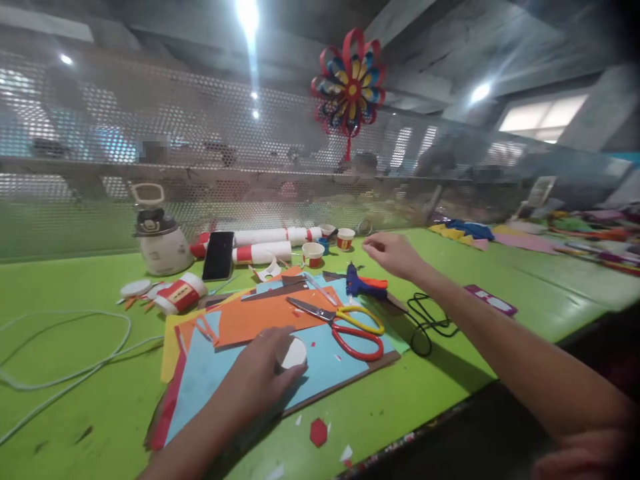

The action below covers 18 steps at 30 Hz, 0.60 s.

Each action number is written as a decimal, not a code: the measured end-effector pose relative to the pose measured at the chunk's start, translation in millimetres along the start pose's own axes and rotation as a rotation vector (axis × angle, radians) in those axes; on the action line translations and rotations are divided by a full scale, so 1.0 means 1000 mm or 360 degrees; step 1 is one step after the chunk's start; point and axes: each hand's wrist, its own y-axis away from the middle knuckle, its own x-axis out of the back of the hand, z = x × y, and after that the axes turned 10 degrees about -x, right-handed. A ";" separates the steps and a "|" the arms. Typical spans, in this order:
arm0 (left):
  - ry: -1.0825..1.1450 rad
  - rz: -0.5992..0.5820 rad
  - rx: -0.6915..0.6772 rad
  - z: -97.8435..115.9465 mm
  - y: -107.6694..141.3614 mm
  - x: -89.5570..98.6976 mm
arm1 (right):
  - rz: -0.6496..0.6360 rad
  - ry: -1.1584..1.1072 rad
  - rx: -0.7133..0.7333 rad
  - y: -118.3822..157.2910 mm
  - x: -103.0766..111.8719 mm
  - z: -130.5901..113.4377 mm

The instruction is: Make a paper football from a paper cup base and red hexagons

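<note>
Near the tabletop's [390,403] front edge, blue paper [323,370] is overhung by the left hand [257,367], by which a white round piece [293,353] is gripped. Farther back, rightward, the right hand [396,255] is curled; whether anything is held cannot be told.

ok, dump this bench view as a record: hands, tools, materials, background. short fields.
left hand: gripping white round piece over the light-blue sheet
right hand: raised beside the glue gun, fingers curled; contents unclear
scissors: red and yellow handles, lying across the paper stack
glue gun: blue and orange, near stack's far edge
phone: dark screen, left of paper cup
surface: green table
background: hanging flower ornament, perforated screen
</note>
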 end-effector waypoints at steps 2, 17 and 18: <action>0.0007 0.0006 -0.0010 -0.002 0.000 -0.001 | -0.0124 0.0003 0.0040 -0.003 -0.013 -0.009; -0.0082 -0.0117 -0.0011 0.008 -0.002 0.002 | -0.0301 -0.0072 -0.0483 -0.113 -0.052 0.007; -0.0067 -0.0125 0.0000 0.009 -0.002 0.003 | -0.0290 -0.0118 -0.0527 -0.119 -0.057 0.006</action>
